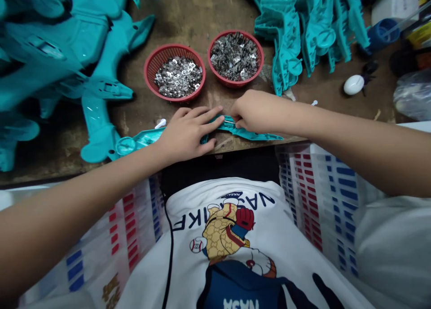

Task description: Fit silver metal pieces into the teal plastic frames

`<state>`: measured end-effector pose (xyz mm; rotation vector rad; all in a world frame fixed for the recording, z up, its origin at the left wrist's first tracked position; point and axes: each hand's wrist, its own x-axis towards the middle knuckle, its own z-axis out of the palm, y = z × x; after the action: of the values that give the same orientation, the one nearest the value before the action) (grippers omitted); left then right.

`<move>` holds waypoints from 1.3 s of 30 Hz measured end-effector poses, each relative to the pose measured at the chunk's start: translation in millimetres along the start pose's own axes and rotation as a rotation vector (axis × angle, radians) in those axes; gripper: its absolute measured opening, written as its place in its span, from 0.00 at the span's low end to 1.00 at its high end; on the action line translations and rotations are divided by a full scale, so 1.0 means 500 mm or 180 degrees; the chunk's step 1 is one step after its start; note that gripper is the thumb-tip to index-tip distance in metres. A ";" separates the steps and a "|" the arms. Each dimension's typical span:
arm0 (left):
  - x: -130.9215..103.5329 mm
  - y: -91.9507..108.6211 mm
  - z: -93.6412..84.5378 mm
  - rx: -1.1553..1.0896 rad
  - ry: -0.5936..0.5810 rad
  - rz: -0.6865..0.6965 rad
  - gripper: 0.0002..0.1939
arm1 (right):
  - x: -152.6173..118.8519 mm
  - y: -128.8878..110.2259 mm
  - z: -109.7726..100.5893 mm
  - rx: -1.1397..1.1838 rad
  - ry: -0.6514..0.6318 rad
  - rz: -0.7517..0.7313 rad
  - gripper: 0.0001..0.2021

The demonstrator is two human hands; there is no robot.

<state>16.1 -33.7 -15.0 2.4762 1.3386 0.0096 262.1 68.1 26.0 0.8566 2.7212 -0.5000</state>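
Observation:
A long turquoise plastic shell (254, 134) lies along the table's near edge, its ribbed inner side partly showing. My left hand (191, 134) rests flat across its middle with the fingers spread, hiding that stretch. Closed in a pinch, my right hand (251, 111) is at the shell just right of my left fingertips. A thin shiny metal piece shows beside the right fingertips; what exactly they hold is hidden. Just beyond my hands are a red basket (147, 71) of small flat metal pieces and another red basket (261, 60) of darker metal clips.
Turquoise shells (101, 71) are heaped at the left, with more turquoise shells (284, 40) stacked at the back right. A white egg-shaped object (353, 84), a blue cup (384, 33) and a white box (395, 6) stand right. Plastic crates (316, 161) flank my lap below the table edge.

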 end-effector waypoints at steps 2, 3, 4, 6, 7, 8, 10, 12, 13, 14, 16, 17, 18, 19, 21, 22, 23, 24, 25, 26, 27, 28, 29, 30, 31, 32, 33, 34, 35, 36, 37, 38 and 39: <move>0.000 0.000 0.000 -0.0020 0.0044 -0.0002 0.35 | 0.001 -0.011 0.005 -0.0008 -0.0021 0.0082 0.10; 0.000 0.001 -0.001 -0.0029 0.0070 -0.0006 0.35 | 0.001 -0.018 0.006 -0.0011 -0.0027 0.0141 0.10; 0.000 0.001 -0.001 -0.0039 0.0096 -0.0010 0.36 | 0.001 -0.024 0.006 -0.0015 -0.0026 0.0191 0.10; -0.002 0.001 -0.001 -0.0056 0.0123 -0.0005 0.36 | -0.002 -0.034 0.002 -0.0044 -0.0031 0.0258 0.10; -0.002 0.001 -0.001 -0.0063 0.0126 -0.0002 0.37 | -0.005 -0.037 -0.003 -0.0069 -0.0038 0.0285 0.09; -0.003 0.001 -0.001 -0.0068 0.0131 -0.0012 0.37 | -0.009 -0.037 -0.009 -0.0093 -0.0046 0.0309 0.09; -0.004 0.001 0.002 -0.0081 0.0149 -0.0080 0.40 | -0.019 -0.033 -0.028 -0.0128 -0.0096 0.0366 0.07; -0.004 0.000 0.006 -0.0097 0.0200 -0.0155 0.44 | -0.030 -0.025 -0.054 -0.0120 -0.0174 0.0404 0.06; -0.003 -0.001 0.009 -0.0101 0.0215 -0.0149 0.44 | -0.036 -0.021 -0.068 -0.0094 -0.0165 0.0418 0.06; -0.003 -0.002 0.011 -0.0098 0.0221 -0.0111 0.43 | -0.040 -0.018 -0.082 -0.0049 -0.0110 0.0426 0.07; -0.003 -0.004 0.016 -0.0078 0.0233 -0.0003 0.38 | -0.047 -0.017 -0.105 0.0088 0.0138 0.0418 0.10; -0.003 -0.004 0.018 -0.0069 0.0234 0.0029 0.36 | -0.049 -0.018 -0.112 0.0166 0.0283 0.0403 0.11; -0.003 -0.005 0.019 -0.0065 0.0242 0.0035 0.35 | -0.051 -0.020 -0.117 0.0241 0.0396 0.0368 0.13; -0.004 -0.005 0.020 -0.0071 0.0247 0.0017 0.35 | -0.052 -0.023 -0.118 0.0305 0.0478 0.0315 0.13; -0.004 -0.005 0.021 -0.0095 0.0239 -0.0028 0.36 | -0.051 -0.027 -0.114 0.0383 0.0577 0.0197 0.13; -0.004 -0.005 0.021 -0.0102 0.0233 -0.0045 0.36 | -0.050 -0.029 -0.109 0.0407 0.0602 0.0142 0.13; -0.004 -0.006 0.021 -0.0103 0.0228 -0.0056 0.36 | -0.048 -0.030 -0.105 0.0422 0.0610 0.0096 0.13; -0.004 -0.006 0.021 -0.0101 0.0228 -0.0061 0.36 | -0.046 -0.030 -0.100 0.0430 0.0608 0.0063 0.12; -0.004 -0.007 0.021 -0.0097 0.0232 -0.0062 0.36 | -0.044 -0.030 -0.097 0.0430 0.0604 0.0043 0.12; -0.004 -0.008 0.020 -0.0096 0.0236 -0.0061 0.35 | -0.042 -0.030 -0.094 0.0417 0.0587 0.0026 0.12; -0.004 -0.009 0.020 -0.0098 0.0235 -0.0057 0.35 | -0.040 -0.029 -0.093 0.0390 0.0566 0.0010 0.11; -0.004 -0.009 0.020 -0.0101 0.0230 -0.0049 0.35 | -0.039 -0.029 -0.093 0.0349 0.0543 -0.0010 0.11; -0.005 -0.010 0.020 -0.0101 0.0219 -0.0037 0.35 | -0.038 -0.028 -0.094 0.0306 0.0524 -0.0029 0.11; -0.005 -0.011 0.020 -0.0095 0.0203 -0.0026 0.36 | -0.038 -0.028 -0.095 0.0267 0.0508 -0.0049 0.11; -0.005 -0.012 0.020 -0.0086 0.0184 -0.0020 0.36 | -0.038 -0.028 -0.097 0.0234 0.0489 -0.0067 0.10; -0.005 -0.012 0.020 -0.0077 0.0170 -0.0023 0.36 | -0.038 -0.028 -0.097 0.0211 0.0477 -0.0079 0.10; -0.006 -0.012 0.020 -0.0072 0.0161 -0.0034 0.37 | -0.038 -0.029 -0.098 0.0199 0.0466 -0.0090 0.09; -0.006 -0.012 0.020 -0.0068 0.0151 -0.0050 0.38 | -0.038 -0.029 -0.097 0.0195 0.0462 -0.0101 0.08; -0.006 -0.012 0.021 -0.0066 0.0137 -0.0064 0.38 | -0.039 -0.029 -0.096 0.0194 0.0473 -0.0117 0.07; -0.007 -0.012 0.021 -0.0062 0.0123 -0.0070 0.38 | -0.039 -0.029 -0.095 0.0195 0.0493 -0.0148 0.06; -0.007 -0.012 0.021 -0.0055 0.0107 -0.0071 0.37 | -0.039 -0.030 -0.093 0.0201 0.0522 -0.0186 0.05; -0.007 -0.011 0.021 -0.0045 0.0093 -0.0071 0.37 | -0.039 -0.030 -0.092 0.0211 0.0549 -0.0229 0.04; -0.007 -0.011 0.020 -0.0034 0.0086 -0.0073 0.36 | -0.039 -0.030 -0.091 0.0221 0.0574 -0.0266 0.04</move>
<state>11.5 -36.7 -25.6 2.4603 1.3742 0.0451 263.1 64.7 77.6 0.8455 2.9298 -0.5628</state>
